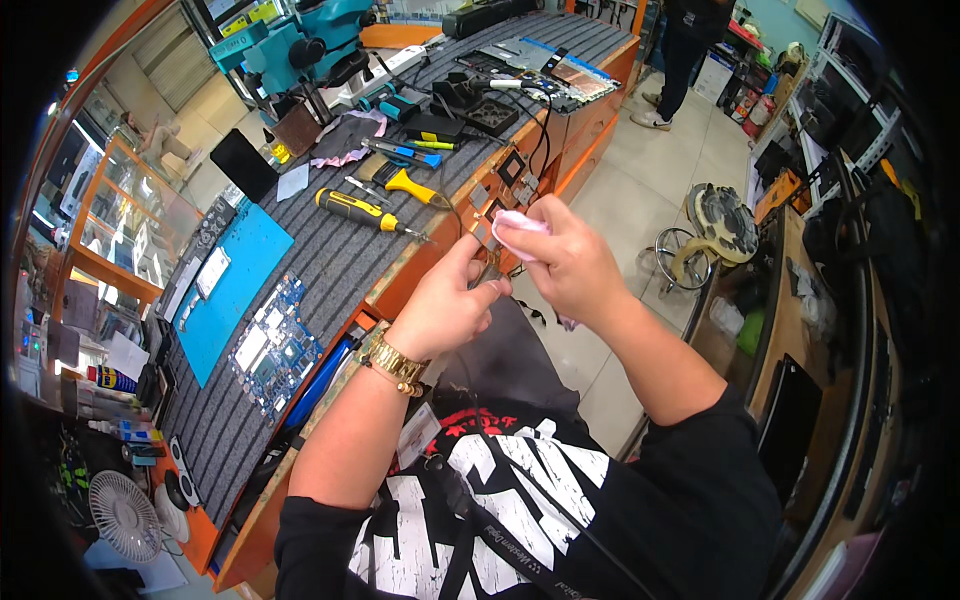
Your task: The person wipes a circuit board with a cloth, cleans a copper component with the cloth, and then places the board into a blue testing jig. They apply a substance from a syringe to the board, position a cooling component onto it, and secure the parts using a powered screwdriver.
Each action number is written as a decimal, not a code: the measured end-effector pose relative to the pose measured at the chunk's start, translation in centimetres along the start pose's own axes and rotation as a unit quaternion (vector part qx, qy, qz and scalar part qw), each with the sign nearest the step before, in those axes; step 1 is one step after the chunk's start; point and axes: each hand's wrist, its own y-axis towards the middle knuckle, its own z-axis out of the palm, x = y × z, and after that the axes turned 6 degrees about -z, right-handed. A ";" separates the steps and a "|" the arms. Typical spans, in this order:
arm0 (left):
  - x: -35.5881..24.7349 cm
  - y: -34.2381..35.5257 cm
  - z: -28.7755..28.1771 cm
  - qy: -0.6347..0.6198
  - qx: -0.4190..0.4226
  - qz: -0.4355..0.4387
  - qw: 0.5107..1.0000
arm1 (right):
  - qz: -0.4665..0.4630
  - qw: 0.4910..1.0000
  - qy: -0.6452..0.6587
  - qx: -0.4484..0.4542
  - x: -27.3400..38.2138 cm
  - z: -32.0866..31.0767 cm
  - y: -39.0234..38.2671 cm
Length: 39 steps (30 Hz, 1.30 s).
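My left hand (452, 300) is closed round the near end of a copper-coloured heatsink (490, 192) with dark square patches, held just off the bench's front edge. Pinched in my right hand (575, 262) is a pink and white cloth (520, 234), pressed against the heatsink or just over it. The fingers hide the spot where cloth and metal meet. On the bench beside my left hand lie a yellow-and-black screwdriver (357, 210) and a yellow-handled brush (402, 182). A blue circuit board (276, 345) rests farther left.
The grey striped bench (215, 440) also bears a blue mat (235, 290), a teal microscope (300, 50), blue cutters (392, 103) and an opened laptop chassis (550, 70). A white fan (125, 515) stands lower left. A wheeled stool (705, 240) and another person (685, 50) are at the right.
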 end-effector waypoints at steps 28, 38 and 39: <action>2.3 -4.4 -3.8 -0.086 0.000 0.005 0.996 | 0.134 0.964 0.201 -0.110 -2.4 -3.5 1.7; 6.9 -13.5 -8.0 -0.172 -0.093 0.042 0.980 | 0.300 0.815 0.432 -0.243 -10.5 0.5 7.7; 7.4 -14.7 -8.2 -0.182 -0.115 0.042 0.976 | 0.293 0.816 0.438 -0.237 -11.1 1.8 9.2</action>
